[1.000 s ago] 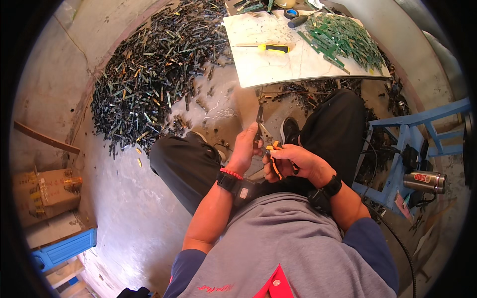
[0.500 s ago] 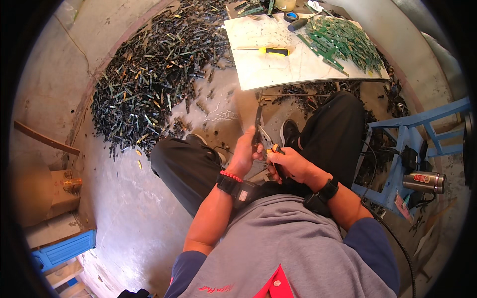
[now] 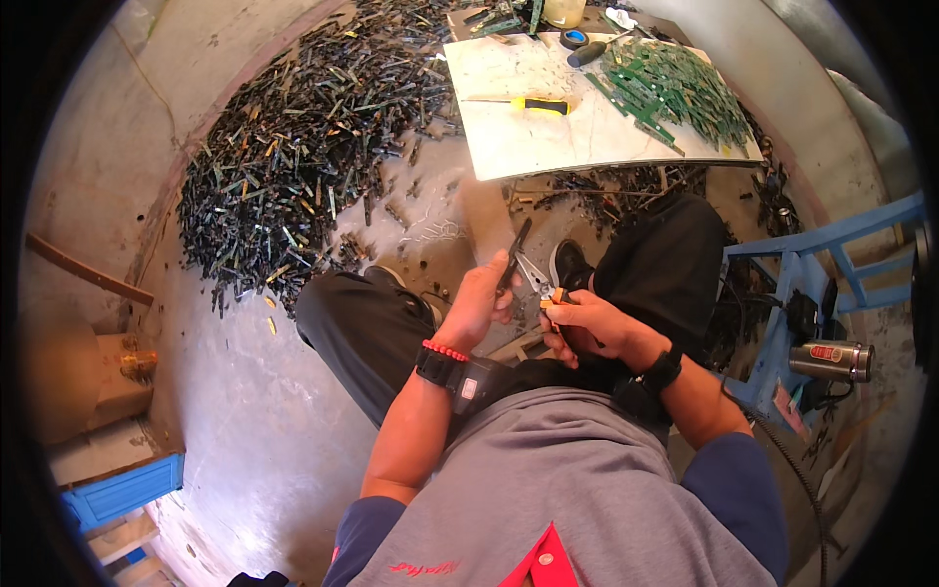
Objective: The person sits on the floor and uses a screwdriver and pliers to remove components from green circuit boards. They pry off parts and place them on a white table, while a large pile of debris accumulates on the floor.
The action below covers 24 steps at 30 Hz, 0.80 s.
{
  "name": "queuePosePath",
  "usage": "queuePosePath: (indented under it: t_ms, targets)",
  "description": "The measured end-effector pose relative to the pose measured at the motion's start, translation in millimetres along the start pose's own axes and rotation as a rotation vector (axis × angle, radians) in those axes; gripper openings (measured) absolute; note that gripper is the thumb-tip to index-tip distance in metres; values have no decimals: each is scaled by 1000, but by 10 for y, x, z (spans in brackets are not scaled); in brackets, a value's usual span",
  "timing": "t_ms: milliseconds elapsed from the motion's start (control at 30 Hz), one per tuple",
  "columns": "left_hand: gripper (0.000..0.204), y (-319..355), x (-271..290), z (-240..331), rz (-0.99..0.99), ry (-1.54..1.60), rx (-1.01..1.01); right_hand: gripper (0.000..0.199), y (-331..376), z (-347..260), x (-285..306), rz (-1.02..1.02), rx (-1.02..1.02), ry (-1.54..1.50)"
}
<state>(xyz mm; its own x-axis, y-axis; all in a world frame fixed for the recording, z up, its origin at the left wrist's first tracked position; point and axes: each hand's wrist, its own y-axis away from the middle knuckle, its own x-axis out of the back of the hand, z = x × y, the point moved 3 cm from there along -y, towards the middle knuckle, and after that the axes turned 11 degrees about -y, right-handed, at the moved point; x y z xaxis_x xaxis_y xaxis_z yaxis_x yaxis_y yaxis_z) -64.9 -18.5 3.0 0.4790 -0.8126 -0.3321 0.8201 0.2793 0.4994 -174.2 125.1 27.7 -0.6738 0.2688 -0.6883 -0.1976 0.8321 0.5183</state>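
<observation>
In front of my lap, my left hand [image 3: 476, 305] is closed around a thin dark strip [image 3: 521, 238], whose free end points up and to the right. My right hand [image 3: 599, 325] grips needle-nose pliers [image 3: 533, 278] by their orange and black handles. The long metal jaws point up and left, close beside the strip. From this angle I cannot tell whether the jaw tips touch it. The lower part of the strip is hidden in my left fingers.
A large heap of dark strips [image 3: 293, 157] covers the floor at far left. Ahead, a white board [image 3: 518, 142] carries a pile of green circuit boards [image 3: 675, 88], a yellow-black screwdriver [image 3: 543, 105] and blue tape [image 3: 574, 38]. A metal flask [image 3: 831, 360] lies by a blue stool [image 3: 782, 284] at right.
My right hand and the pliers have shifted slightly to the right, and the pliers' jaws show more fully. The dark strip in my left hand now leans further right.
</observation>
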Motion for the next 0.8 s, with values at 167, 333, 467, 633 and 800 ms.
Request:
queuePosePath:
  t_ms: [167,333,467,633,800]
  targets:
    - [50,56,-102,89,-107,179,-85,31,31,189,-287,-244,-29,-627]
    - [50,-40,24,-96,29,60,46,20,-48,-49,66,519,489,1176]
    - [51,-92,14,-208,108,6,123,26,-51,-115,141,582,381,1403]
    - [49,23,-40,39,-54,138,-25,28,-3,-16,-54,-64,-45,-221]
    - [48,26,-68,57,-117,228,-55,30,-4,103,-193,-89,69,-183]
